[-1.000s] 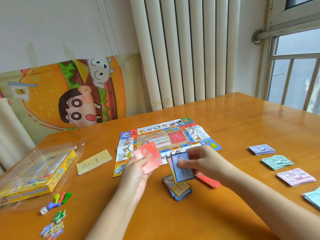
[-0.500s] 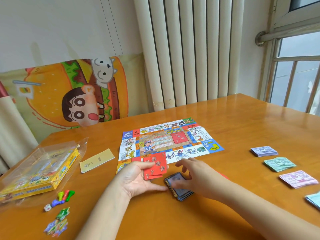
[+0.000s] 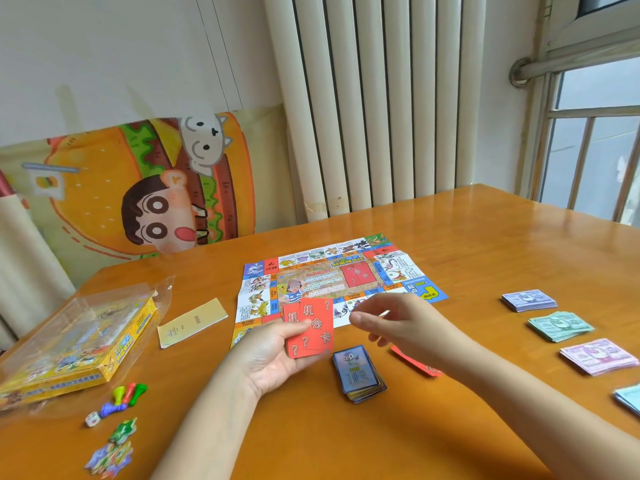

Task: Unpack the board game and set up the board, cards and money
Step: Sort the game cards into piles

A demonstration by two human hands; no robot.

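Observation:
The paper game board (image 3: 332, 271) lies unfolded mid-table. My left hand (image 3: 273, 355) grips a small fan of red chance cards (image 3: 313, 327) just in front of the board. My right hand (image 3: 391, 323) hovers beside those cards with relaxed fingers and holds nothing. Below it a stack of blue picture cards (image 3: 358, 374) rests on the table, and red cards (image 3: 419, 365) lie partly hidden under my right forearm. Money piles sit at the right: purple (image 3: 528, 300), green (image 3: 559, 325), pink (image 3: 599, 356) and pale blue (image 3: 628, 398).
The yellow game box (image 3: 79, 344) in clear wrap sits at the left, with a cream leaflet (image 3: 192, 322) beside it. Coloured pawns (image 3: 126, 394), a die (image 3: 92, 419) and cardboard tokens (image 3: 112, 452) lie near the front left. A radiator (image 3: 374, 98) stands behind the table.
My right hand put the blue picture card down on the stack and rose empty toward the red cards. My left hand kept the red cards and turned them more upright.

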